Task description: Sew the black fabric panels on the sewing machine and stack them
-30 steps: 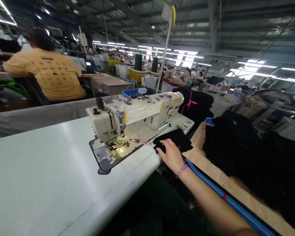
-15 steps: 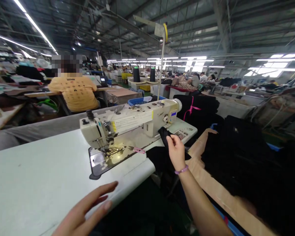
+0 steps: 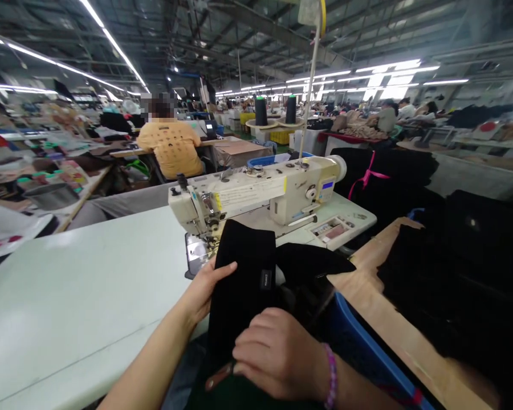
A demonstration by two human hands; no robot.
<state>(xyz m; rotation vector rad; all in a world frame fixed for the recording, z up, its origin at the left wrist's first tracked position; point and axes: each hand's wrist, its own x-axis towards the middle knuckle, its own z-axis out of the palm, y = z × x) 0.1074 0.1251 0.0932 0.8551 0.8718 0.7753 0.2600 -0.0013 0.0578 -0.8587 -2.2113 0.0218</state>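
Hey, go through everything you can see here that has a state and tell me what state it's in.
Left hand: gripping the cloth
Right hand: closed, contents unclear
Cloth: raised, partly hiding the machine
Label: facing the camera
Machine: can't tell if it's running
Display: lit blue
Ribbon: tied around the black bundle
Thread cones: upright
Ceiling lights: on

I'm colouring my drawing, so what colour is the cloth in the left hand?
The cloth is black; it shows best in the head view.
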